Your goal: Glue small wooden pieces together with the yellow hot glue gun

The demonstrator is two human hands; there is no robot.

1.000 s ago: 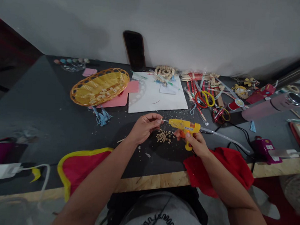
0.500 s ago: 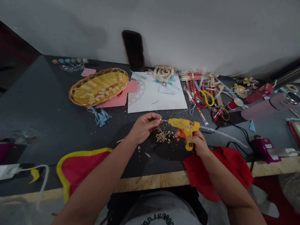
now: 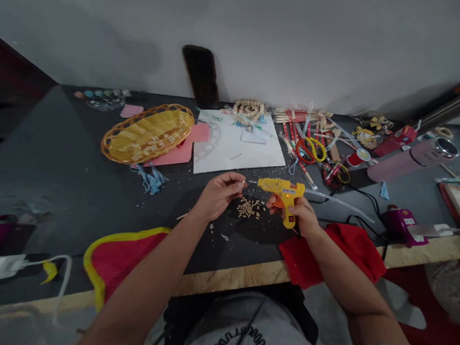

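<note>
L hand (image 3: 223,193) pinches a tiny bit (image 3: 244,183) just beside the nozzle (image 3: 253,181) of a glue gun (image 3: 280,186) gripped in R hand (image 3: 304,215). Prob. partway: some pcs (image 3: 154,145) lie in the basket (image 3: 140,129), but a loose pile (image 3: 247,209) on the table (image 3: 80,186) looks undone.

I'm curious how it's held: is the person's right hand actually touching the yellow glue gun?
Touching. The head view shows the right hand closed around the handle of the yellow glue gun.
</note>
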